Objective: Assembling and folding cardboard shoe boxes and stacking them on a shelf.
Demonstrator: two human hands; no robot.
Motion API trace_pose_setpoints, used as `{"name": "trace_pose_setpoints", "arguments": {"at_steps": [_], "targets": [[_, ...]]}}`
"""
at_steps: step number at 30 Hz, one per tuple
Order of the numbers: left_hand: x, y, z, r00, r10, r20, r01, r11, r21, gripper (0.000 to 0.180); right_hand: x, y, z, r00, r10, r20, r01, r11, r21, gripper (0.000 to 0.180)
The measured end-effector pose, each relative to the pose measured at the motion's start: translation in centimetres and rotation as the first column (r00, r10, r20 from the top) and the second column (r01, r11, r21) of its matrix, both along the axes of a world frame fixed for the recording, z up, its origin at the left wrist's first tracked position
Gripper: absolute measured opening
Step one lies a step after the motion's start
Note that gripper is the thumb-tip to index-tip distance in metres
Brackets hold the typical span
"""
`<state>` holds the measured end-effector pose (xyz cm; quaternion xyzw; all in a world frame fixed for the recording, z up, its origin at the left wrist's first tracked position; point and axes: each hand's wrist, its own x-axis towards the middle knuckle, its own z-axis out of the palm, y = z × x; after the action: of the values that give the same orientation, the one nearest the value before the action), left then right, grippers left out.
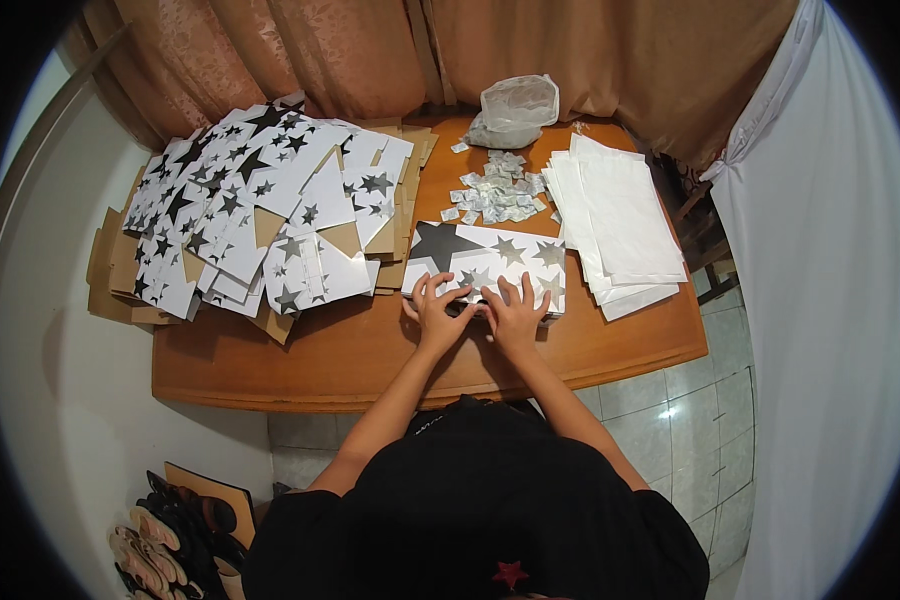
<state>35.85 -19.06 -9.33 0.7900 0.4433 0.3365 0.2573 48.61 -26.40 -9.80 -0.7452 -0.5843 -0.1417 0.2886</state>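
A long white box (490, 255) printed with black and silver-grey stars lies closed on the wooden table in front of me. My left hand (438, 312) is bent over its near long edge, fingertips on the top and thumb at the front side. Just to the right, my right hand (513, 318) grips the same edge, its fingers spread on the top. Both thumbs come close together at the middle of the front edge. What lies under the thumbs is mostly hidden by the hands.
On the left, a big heap of flat star-printed cardboard pieces (315, 270) covers brown cardboard. Behind the box lie many small clear packets (500, 190) beside an open plastic bag (520, 105). White paper sheets (625, 220) are stacked at right. Shoes (155, 550) stand at lower left.
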Motion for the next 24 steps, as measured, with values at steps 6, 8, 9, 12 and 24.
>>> {"name": "trace_pose_setpoints", "arguments": {"at_steps": [6,8,9,12,24], "targets": [[-0.1,0.2,0.3,0.999,-0.006,-0.034,0.005,0.999,-0.044,0.032,-0.3,0.0,0.5,0.998,-0.008,-0.056,0.005,0.999,-0.048,0.028],[0.0,0.2,0.7,0.997,-0.001,-0.073,-0.006,0.995,-0.100,0.035,-0.5,0.0,0.6,0.998,-0.011,-0.068,0.007,0.998,-0.065,0.029],[0.1,0.2,0.9,0.997,-0.002,-0.073,-0.005,0.995,-0.101,0.035,-0.6,0.0,0.7,0.998,-0.015,-0.067,0.010,0.997,-0.075,0.029],[0.3,-0.1,1.7,0.995,-0.007,-0.098,-0.008,0.989,-0.148,0.036,-0.6,-0.1,0.4,0.999,-0.013,-0.038,0.010,0.997,-0.071,0.030],[0.2,0.0,1.9,0.989,0.002,-0.147,-0.021,0.992,-0.127,0.032,-0.1,0.6,-1.0,0.995,-0.021,0.096,0.016,0.998,0.057,0.025]]}}
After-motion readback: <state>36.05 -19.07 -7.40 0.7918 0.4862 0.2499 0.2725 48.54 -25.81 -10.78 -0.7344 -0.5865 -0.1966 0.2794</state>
